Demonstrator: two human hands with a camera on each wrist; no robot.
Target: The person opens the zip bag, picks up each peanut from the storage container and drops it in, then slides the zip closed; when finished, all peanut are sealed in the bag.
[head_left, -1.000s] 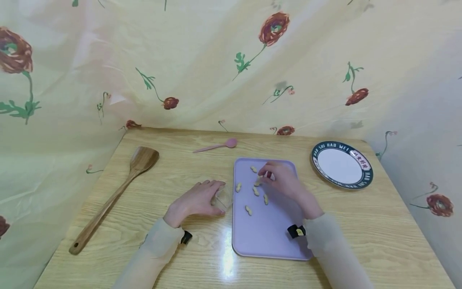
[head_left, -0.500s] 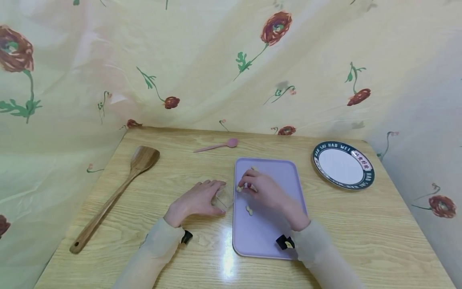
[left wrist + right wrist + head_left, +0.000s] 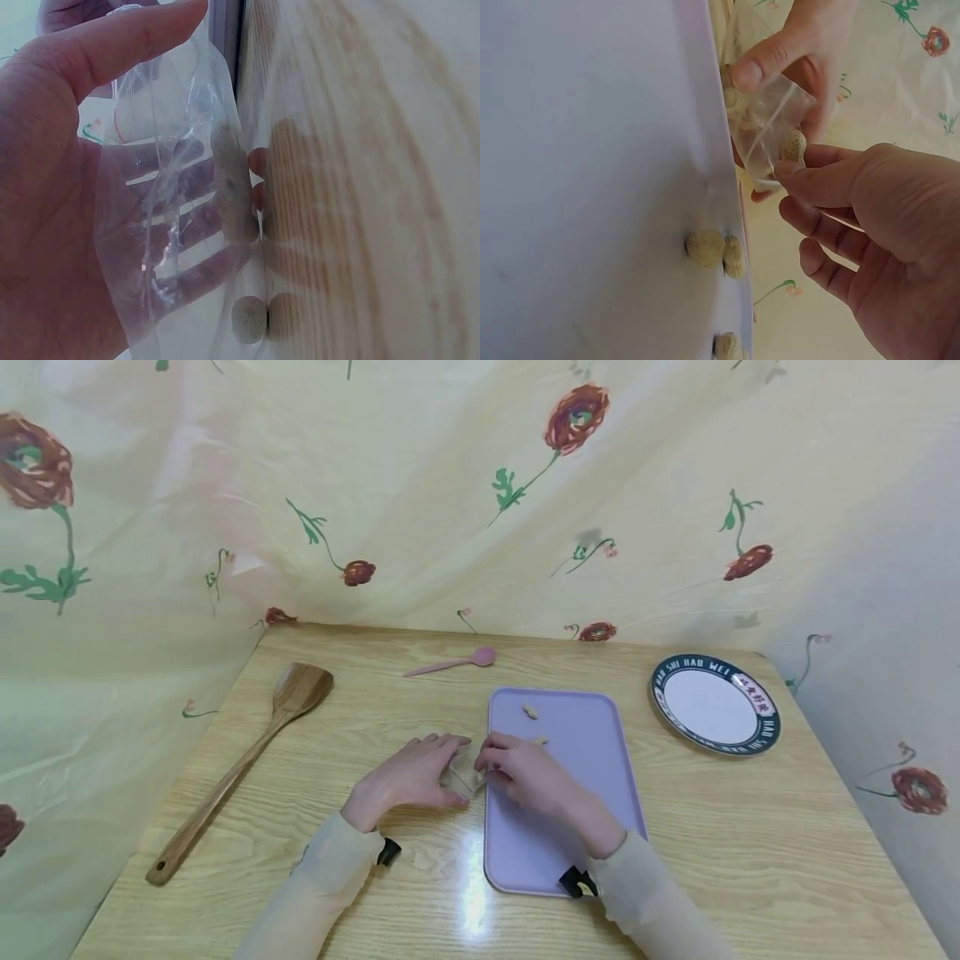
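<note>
My left hand [image 3: 412,777] curls its thumb and fingers around a small clear plastic bag [image 3: 459,777] just left of the lilac tray [image 3: 581,727]. In the left wrist view, peanuts [image 3: 249,320] show low inside the bag, close to the table. Between thumb and forefinger my right hand [image 3: 536,781] pinches a peanut [image 3: 793,145], right at the bag's mouth. Loose peanuts [image 3: 531,712] lie on the tray, some hidden under the right hand in the head view; the right wrist view shows others [image 3: 705,247] near the tray's rim.
A wooden spatula [image 3: 273,722] lies at the left of the table. Behind the tray is a pink spoon [image 3: 482,657]. A white plate with a dark lettered rim [image 3: 712,703] sits at the back right. Flowered cloth [image 3: 420,510] hangs along the back.
My right hand has moved left across the tray to the bag's mouth, with a peanut in its fingertips. The left hand and the bag have stayed in place.
</note>
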